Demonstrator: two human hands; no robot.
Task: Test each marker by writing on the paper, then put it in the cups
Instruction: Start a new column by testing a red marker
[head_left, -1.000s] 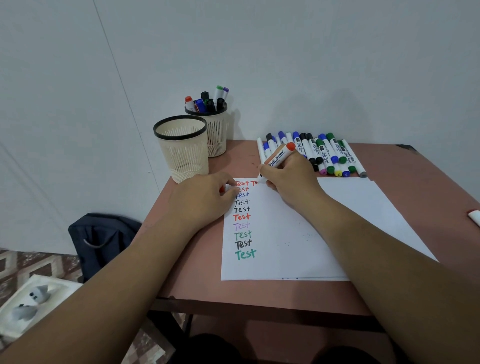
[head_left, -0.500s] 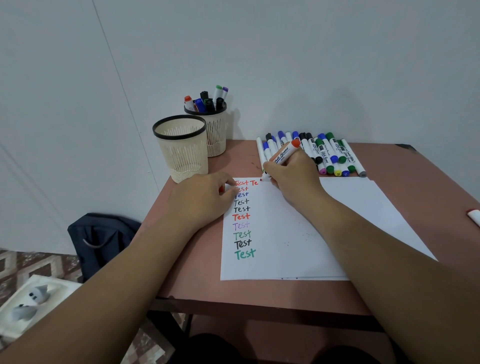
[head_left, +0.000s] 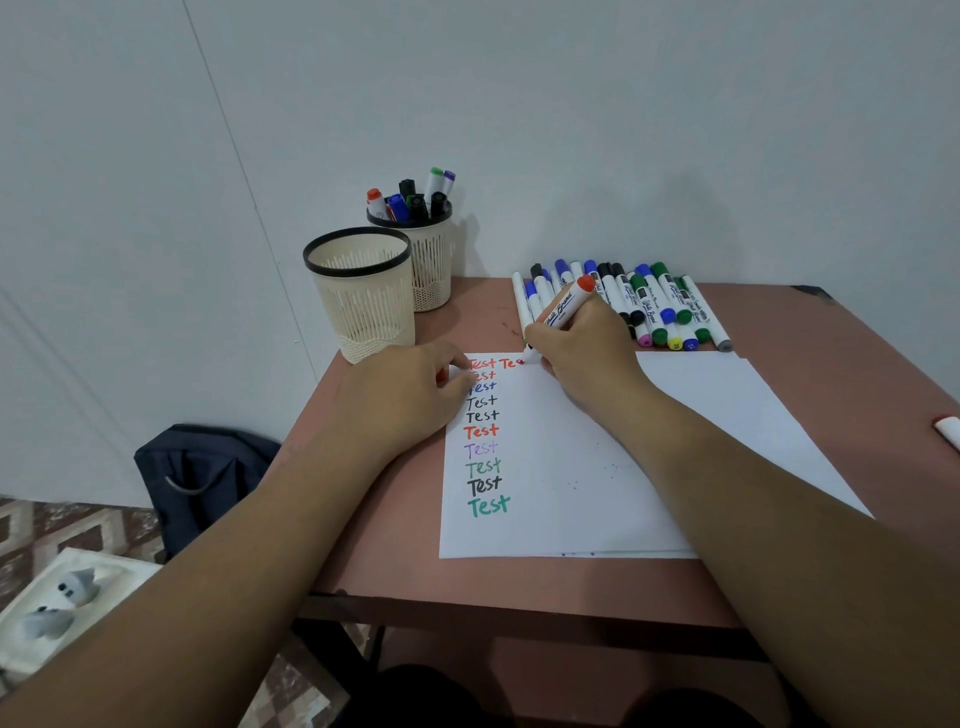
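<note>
My right hand (head_left: 582, 353) grips a white marker with a red end (head_left: 563, 306), its tip touching the white paper (head_left: 571, 493) at the top, where a second red word is partly written. A column of coloured "Test" words runs down the paper's left side. My left hand (head_left: 405, 400) rests on the paper's top left corner, closed around a small red cap (head_left: 441, 375). An empty cream mesh cup (head_left: 363, 296) stands at the table's back left. Behind it a second cup (head_left: 431, 265) holds several markers. A row of markers (head_left: 649, 306) lies behind the paper.
The pink table (head_left: 519, 582) stands against a white wall. One more marker (head_left: 948, 431) lies at the right edge of the table. A dark bag (head_left: 202, 478) sits on the floor to the left, and a white tray (head_left: 62, 608) with grey items lies nearer.
My right hand has shifted slightly right along the top line, and the second red word has grown from "T" to several letters. My left hand has stayed put.
</note>
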